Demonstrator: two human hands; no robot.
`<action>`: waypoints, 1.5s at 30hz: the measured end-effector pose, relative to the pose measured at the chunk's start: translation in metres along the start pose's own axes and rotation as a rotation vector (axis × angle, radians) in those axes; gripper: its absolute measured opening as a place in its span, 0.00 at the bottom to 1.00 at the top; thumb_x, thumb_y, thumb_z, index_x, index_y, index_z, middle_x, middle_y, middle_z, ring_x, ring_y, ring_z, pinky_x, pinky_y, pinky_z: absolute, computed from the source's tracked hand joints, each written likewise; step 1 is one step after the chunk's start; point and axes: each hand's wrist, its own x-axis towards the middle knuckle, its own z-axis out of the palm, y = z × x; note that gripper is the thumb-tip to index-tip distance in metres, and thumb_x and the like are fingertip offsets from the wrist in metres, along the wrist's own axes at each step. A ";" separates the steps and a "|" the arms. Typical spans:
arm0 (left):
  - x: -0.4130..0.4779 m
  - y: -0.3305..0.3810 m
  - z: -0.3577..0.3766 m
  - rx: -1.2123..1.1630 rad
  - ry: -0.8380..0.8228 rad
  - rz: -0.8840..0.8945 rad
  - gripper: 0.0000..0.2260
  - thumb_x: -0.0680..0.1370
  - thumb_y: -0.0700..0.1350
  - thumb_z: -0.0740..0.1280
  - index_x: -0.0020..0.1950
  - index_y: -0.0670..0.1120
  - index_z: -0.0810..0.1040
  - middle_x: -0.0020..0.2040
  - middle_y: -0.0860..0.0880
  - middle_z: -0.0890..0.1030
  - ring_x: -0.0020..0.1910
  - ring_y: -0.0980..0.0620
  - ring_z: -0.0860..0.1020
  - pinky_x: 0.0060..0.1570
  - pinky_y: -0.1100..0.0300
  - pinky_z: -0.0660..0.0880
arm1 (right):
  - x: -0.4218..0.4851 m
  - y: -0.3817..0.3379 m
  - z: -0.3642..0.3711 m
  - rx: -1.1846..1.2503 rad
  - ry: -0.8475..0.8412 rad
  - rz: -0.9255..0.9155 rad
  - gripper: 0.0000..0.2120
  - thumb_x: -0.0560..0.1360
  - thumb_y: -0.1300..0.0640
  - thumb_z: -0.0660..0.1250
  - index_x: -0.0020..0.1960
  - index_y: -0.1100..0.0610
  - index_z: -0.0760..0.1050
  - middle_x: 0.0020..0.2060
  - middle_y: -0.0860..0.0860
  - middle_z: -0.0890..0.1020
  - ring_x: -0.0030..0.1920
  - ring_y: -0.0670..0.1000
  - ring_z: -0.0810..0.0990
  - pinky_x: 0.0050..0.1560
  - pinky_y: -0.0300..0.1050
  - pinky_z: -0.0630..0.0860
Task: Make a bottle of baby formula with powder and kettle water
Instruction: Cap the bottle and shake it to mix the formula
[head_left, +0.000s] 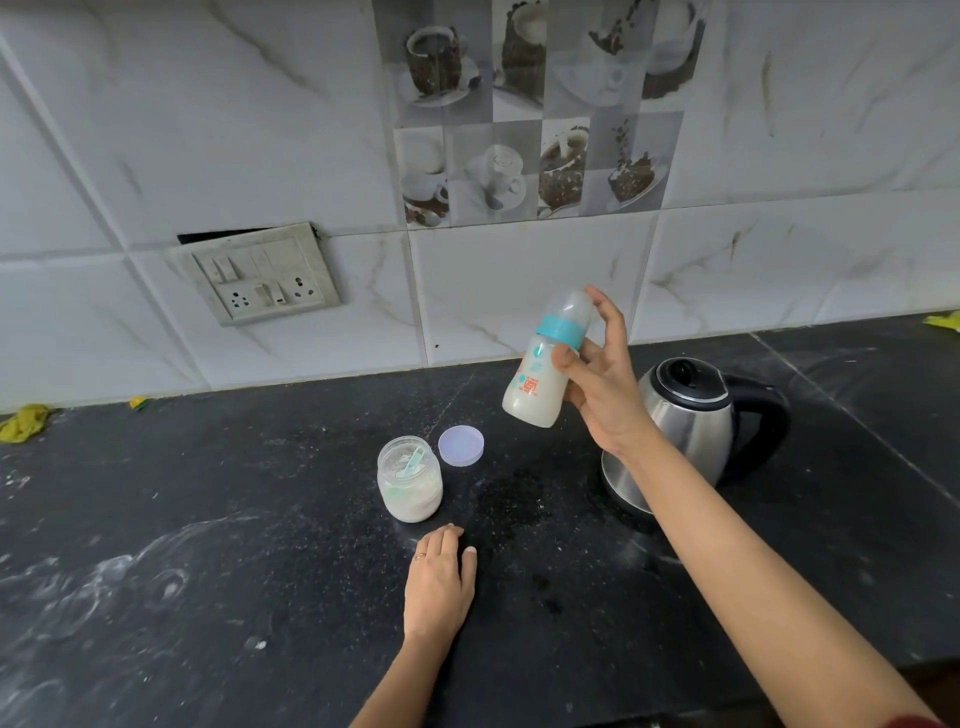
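My right hand (602, 374) holds a baby bottle (540, 374) in the air above the counter, tilted, with a teal collar, a clear cap and milky white liquid inside. An open glass jar of white powder (409, 486) stands on the counter, a teal scoop resting in it. Its pale lilac lid (461, 445) lies flat just behind and right of the jar. A steel kettle (691, 421) with a black lid and handle stands to the right, partly hidden by my right forearm. My left hand (440, 577) rests flat on the counter in front of the jar, holding nothing.
The black stone counter (208, 519) carries white powder smears at the left and a wet patch between jar and kettle. A yellow cloth (23, 422) lies at the far left by the tiled wall. A switch and socket plate (260, 275) is on the wall.
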 end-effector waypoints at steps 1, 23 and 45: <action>0.000 0.000 0.000 -0.003 -0.003 -0.004 0.11 0.79 0.48 0.62 0.59 0.45 0.76 0.59 0.50 0.78 0.59 0.50 0.73 0.60 0.56 0.71 | 0.000 0.000 0.000 -0.001 -0.001 -0.006 0.32 0.73 0.63 0.69 0.70 0.39 0.62 0.61 0.57 0.76 0.58 0.55 0.78 0.51 0.49 0.79; 0.000 0.000 0.000 -0.018 0.003 -0.003 0.11 0.79 0.48 0.62 0.59 0.45 0.76 0.59 0.51 0.77 0.60 0.51 0.73 0.59 0.56 0.71 | 0.003 0.008 -0.012 0.150 0.010 0.078 0.30 0.74 0.61 0.68 0.72 0.45 0.64 0.56 0.57 0.80 0.61 0.68 0.75 0.60 0.65 0.75; 0.000 0.000 0.000 -0.018 0.004 -0.013 0.11 0.79 0.48 0.61 0.58 0.46 0.76 0.59 0.51 0.77 0.59 0.51 0.73 0.59 0.57 0.71 | 0.010 0.022 -0.016 0.315 0.079 0.044 0.33 0.74 0.59 0.69 0.75 0.44 0.61 0.61 0.57 0.77 0.60 0.69 0.77 0.60 0.63 0.76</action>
